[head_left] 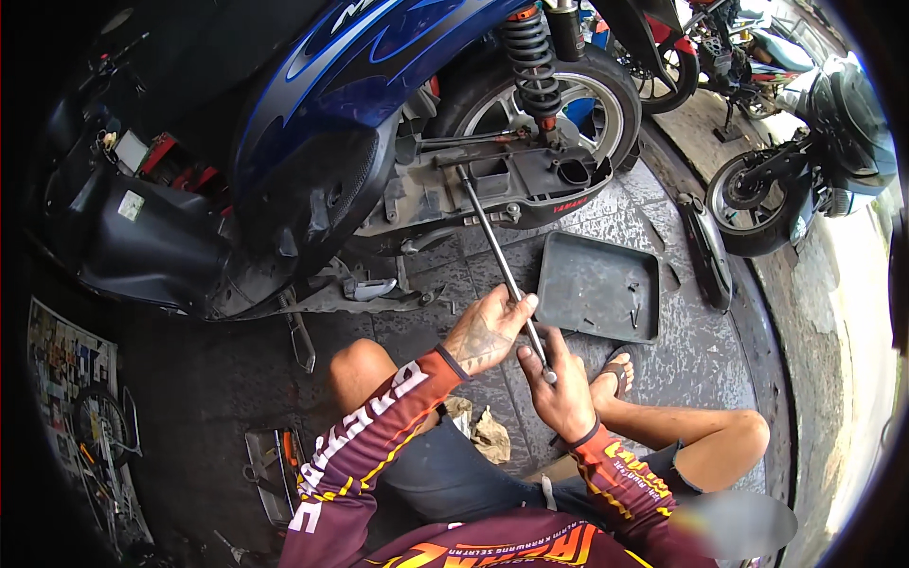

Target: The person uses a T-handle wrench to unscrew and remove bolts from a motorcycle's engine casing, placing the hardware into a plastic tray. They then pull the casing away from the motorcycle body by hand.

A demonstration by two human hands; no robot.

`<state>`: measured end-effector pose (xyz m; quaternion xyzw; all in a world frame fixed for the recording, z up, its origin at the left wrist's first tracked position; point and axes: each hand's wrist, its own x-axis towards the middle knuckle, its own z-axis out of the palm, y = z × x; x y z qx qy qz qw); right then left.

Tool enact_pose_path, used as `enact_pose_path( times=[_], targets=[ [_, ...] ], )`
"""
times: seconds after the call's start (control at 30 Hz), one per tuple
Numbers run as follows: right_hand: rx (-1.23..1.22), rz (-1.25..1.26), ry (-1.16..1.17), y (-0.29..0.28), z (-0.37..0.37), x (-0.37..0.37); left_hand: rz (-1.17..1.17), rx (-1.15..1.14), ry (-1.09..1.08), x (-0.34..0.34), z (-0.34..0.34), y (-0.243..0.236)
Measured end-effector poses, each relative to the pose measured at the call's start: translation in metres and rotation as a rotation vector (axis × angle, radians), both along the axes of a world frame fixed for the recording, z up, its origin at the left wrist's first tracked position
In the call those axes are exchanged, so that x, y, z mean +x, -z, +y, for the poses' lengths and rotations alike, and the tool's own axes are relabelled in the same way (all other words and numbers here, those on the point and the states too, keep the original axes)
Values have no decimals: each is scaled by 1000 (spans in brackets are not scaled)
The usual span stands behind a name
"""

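Note:
Both hands are on a long chrome bar tool (495,239), whose far end reaches the dusty engine and transmission casing (398,194) of a blue scooter (312,76). My left hand (483,331) grips the shaft, thumb along it. Just below and to the right, my right hand (563,393) holds the near end, which has a rounded tip. Behind the casing are a coiled shock absorber (530,66) and the rear wheel (615,109). A black tray (597,260) with small bolts lies right of the shaft.
More motorcycles (757,194) stand at right, beside a long loose black part (705,246) on the floor. An open tool tray (270,473) lies lower left, near my bent legs. A crumpled cloth (492,435) rests between my legs.

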<state>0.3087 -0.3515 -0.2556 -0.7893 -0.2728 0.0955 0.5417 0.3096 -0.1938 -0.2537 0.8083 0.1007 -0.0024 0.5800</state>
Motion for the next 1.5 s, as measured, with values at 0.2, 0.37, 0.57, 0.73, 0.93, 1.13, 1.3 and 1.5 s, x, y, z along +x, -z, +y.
enact_pose_path(
  times=[0.2, 0.37, 0.57, 0.73, 0.93, 1.13, 1.3, 1.5],
  targets=[
    [399, 310, 243, 29, -16, -15, 67, -181, 114, 14, -22, 11],
    [247, 180, 265, 7, -8, 4, 109, -510, 85, 42, -29, 17],
    [352, 384, 221, 32, 7, 40, 158, -553, 38, 74, -16, 24],
    [897, 820, 65, 54, -3, 55, 57, -345, 67, 82, -20, 43],
    [673, 780, 69, 11, -30, 81, -24, 38, -31, 72, -17, 14],
    [734, 886, 191, 37, 9, 43, -525, 299, 108, 60, -65, -39],
    [556, 531, -152, 54, -2, 57, -131, -164, 429, 49, -72, -55],
    [-662, -341, -448, -26, -15, 92, -521, -1141, 412, 7, -32, 5]
  ],
)
